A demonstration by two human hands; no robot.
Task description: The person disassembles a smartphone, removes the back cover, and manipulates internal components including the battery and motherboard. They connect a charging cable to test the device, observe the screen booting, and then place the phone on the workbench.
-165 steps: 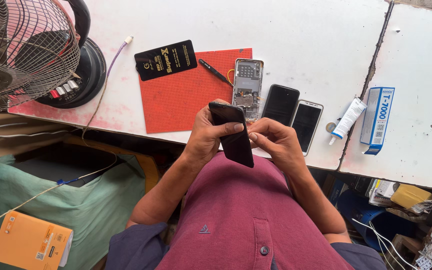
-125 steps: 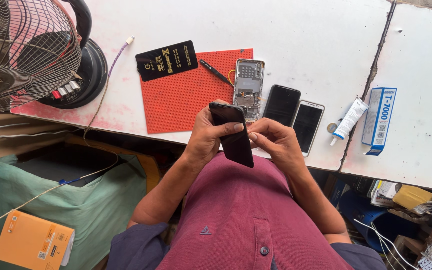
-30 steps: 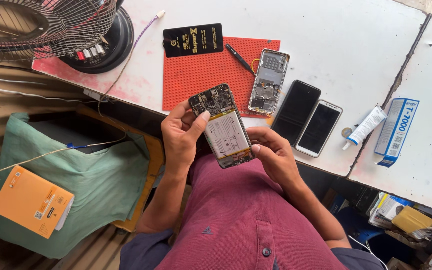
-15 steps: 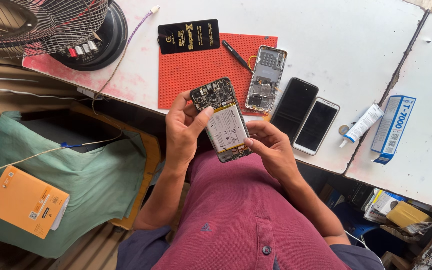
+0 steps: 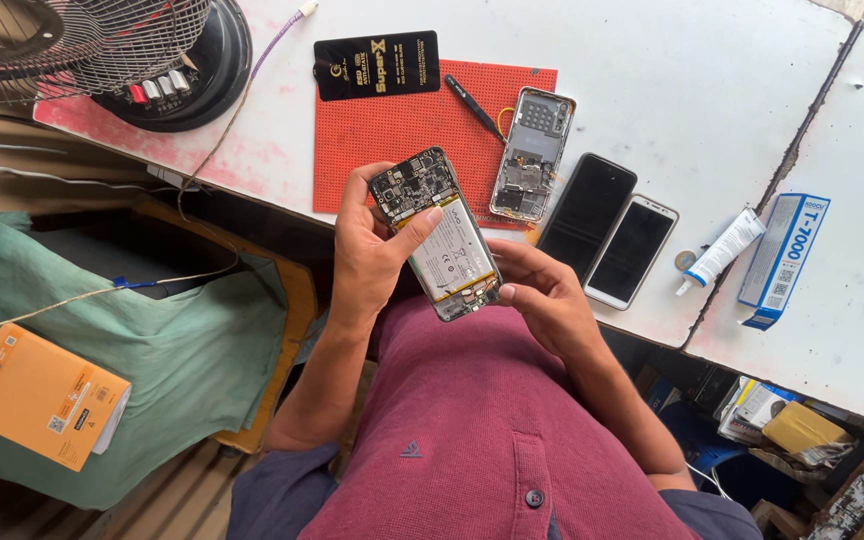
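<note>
Inspection of the opened smartphone with its back cover off, showing a dark circuit board and a pale battery [image 5: 437, 235], takes place in the air above the near edge of the white tabletop [image 5: 652, 90], in front of the person's maroon shirt. The left hand [image 5: 372, 250] wraps the phone's left side, thumb laid across the board-battery junction. The right hand [image 5: 542, 295] cups the lower right corner, fingertips pressing the bottom edge.

Recommended practice, as a judgement:
- Support by the frame edges only; keep the thumb off exposed board components.
- Hold the unit over the red perforated work mat [image 5: 402, 120] rather than past the tabletop edge, so that a slip or loose part lands on the mat.
- Avoid flexing the battery.

Nearby on the tabletop: a second opened phone chassis [image 5: 532, 155], a black-handled tool [image 5: 474, 103], two intact phones lying screen-up [image 5: 607, 230], and a white adhesive tube [image 5: 722, 250] beside its blue-and-white box [image 5: 782, 260].
</note>
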